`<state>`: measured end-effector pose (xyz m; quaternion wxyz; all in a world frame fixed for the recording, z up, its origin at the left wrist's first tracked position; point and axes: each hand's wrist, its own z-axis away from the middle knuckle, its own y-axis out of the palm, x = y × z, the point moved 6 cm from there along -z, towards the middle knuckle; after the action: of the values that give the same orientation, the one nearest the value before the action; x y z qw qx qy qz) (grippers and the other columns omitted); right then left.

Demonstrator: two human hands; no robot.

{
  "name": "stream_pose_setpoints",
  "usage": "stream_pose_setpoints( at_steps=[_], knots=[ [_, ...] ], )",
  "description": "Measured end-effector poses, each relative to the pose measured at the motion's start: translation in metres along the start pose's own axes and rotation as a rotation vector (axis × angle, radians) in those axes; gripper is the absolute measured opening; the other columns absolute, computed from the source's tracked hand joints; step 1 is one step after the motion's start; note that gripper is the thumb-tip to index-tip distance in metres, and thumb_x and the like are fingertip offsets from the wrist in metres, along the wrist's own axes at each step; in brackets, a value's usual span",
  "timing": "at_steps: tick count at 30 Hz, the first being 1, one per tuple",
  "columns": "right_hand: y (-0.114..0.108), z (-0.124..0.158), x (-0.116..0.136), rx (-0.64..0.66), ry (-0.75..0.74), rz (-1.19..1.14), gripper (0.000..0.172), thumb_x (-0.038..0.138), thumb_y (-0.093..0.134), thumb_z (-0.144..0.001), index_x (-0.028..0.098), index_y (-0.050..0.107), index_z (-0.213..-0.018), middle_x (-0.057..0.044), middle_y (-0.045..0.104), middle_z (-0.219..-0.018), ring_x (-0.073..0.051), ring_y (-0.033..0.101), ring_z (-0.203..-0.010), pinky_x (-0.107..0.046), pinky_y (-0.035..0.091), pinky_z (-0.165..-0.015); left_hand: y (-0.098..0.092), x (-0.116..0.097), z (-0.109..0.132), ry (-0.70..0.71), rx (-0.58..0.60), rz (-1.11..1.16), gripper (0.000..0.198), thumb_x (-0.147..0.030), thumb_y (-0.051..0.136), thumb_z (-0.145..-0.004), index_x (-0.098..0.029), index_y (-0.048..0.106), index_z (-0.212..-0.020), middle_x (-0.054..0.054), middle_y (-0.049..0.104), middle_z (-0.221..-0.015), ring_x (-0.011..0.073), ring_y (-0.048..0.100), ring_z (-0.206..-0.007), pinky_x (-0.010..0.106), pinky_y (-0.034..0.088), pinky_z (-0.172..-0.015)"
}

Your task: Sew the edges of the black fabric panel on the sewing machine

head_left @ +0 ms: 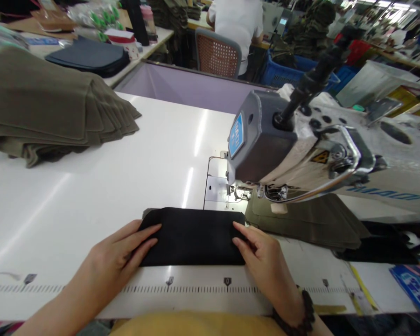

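Note:
A black fabric piece (196,238) lies flat on the white sewing table, just in front of the sewing machine (287,144). A sliver of grey shows at its upper left corner. My left hand (121,254) grips its left end, thumb and fingers on the top face. At the right end my right hand (261,254) pinches the edge the same way, with a dark bead bracelet on that wrist. The fingers beneath the fabric are hidden. The needle and presser foot area (240,191) sits beyond the fabric's upper right corner.
Olive fabric pieces (42,102) are stacked at the left, and more olive panels (308,219) lie under the machine arm. A printed ruler strip (196,289) runs along the front edge. Behind the table are a chair (217,53), a seated person (236,23) and a blue crate (283,70).

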<state>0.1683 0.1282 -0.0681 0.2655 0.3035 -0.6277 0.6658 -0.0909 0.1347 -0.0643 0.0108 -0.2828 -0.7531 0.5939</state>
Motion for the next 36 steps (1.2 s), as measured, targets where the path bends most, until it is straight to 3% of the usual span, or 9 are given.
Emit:
stream_pose_setpoints(
  at_steps=[3, 10, 15, 21, 27, 32, 36],
  knots=[
    [0.001, -0.001, 0.000, 0.026, 0.013, 0.028, 0.030, 0.021, 0.048, -0.081, 0.013, 0.062, -0.107, -0.009, 0.067, -0.089, -0.019, 0.062, -0.080, -0.030, 0.050, -0.073, -0.005, -0.006, -0.004, 0.026, -0.016, 0.014, 0.032, -0.038, 0.039, -0.088, -0.020, 0.064, -0.096, 0.006, 0.064, -0.089, 0.0190, 0.064, -0.080, 0.028, 0.056, -0.072],
    [0.000, -0.001, -0.004, -0.012, -0.010, 0.097, 0.033, 0.029, 0.048, -0.079, 0.014, 0.065, -0.103, -0.009, 0.068, -0.091, -0.021, 0.065, -0.080, -0.030, 0.053, -0.071, -0.004, 0.000, -0.004, -0.142, 0.084, 0.158, 0.026, -0.030, 0.042, -0.088, -0.018, 0.060, -0.103, 0.004, 0.057, -0.091, 0.0132, 0.059, -0.075, 0.022, 0.052, -0.068],
    [-0.002, -0.003, -0.004, -0.047, -0.074, 0.160, 0.035, 0.035, 0.047, -0.079, 0.014, 0.067, -0.099, -0.008, 0.069, -0.089, -0.020, 0.066, -0.077, -0.026, 0.054, -0.066, -0.003, 0.002, -0.001, -0.189, 0.118, 0.201, 0.026, -0.025, 0.042, -0.087, -0.018, 0.057, -0.107, 0.004, 0.056, -0.091, 0.0127, 0.058, -0.077, 0.022, 0.050, -0.069],
    [-0.002, -0.003, -0.010, 0.013, -0.140, 0.237, 0.032, 0.038, 0.051, -0.078, 0.021, 0.067, -0.100, -0.004, 0.070, -0.089, -0.020, 0.066, -0.078, -0.023, 0.054, -0.061, -0.003, 0.003, -0.001, -0.279, 0.180, 0.231, 0.025, -0.022, 0.044, -0.085, -0.018, 0.058, -0.106, 0.004, 0.054, -0.092, 0.0134, 0.057, -0.076, 0.025, 0.050, -0.069],
    [0.001, 0.000, -0.017, -0.052, -0.146, 0.262, 0.033, 0.041, 0.046, -0.082, 0.022, 0.065, -0.102, -0.006, 0.069, -0.091, -0.022, 0.065, -0.079, -0.027, 0.054, -0.063, -0.001, 0.003, -0.004, -0.319, 0.238, 0.212, 0.024, -0.017, 0.047, -0.083, -0.015, 0.058, -0.104, 0.004, 0.052, -0.091, 0.0132, 0.057, -0.075, 0.026, 0.050, -0.070],
    [0.002, -0.003, -0.002, 0.007, -0.201, 0.387, 0.034, 0.037, 0.041, -0.085, 0.019, 0.065, -0.101, -0.007, 0.068, -0.085, -0.022, 0.065, -0.073, -0.031, 0.053, -0.059, -0.001, 0.000, -0.007, -0.260, 0.246, 0.081, 0.023, -0.017, 0.047, -0.084, -0.013, 0.059, -0.103, 0.007, 0.051, -0.092, 0.0150, 0.057, -0.072, 0.029, 0.051, -0.067],
    [0.001, -0.005, 0.018, -0.004, -0.175, 0.606, 0.028, 0.034, 0.047, -0.084, 0.018, 0.065, -0.098, -0.006, 0.059, -0.072, -0.022, 0.060, -0.059, -0.034, 0.048, -0.048, -0.007, -0.015, -0.015, 0.008, 0.186, -0.097, 0.028, -0.013, 0.042, -0.085, -0.014, 0.056, -0.109, 0.014, 0.045, -0.117, 0.0249, 0.051, -0.099, 0.039, 0.048, -0.081]
  ],
)
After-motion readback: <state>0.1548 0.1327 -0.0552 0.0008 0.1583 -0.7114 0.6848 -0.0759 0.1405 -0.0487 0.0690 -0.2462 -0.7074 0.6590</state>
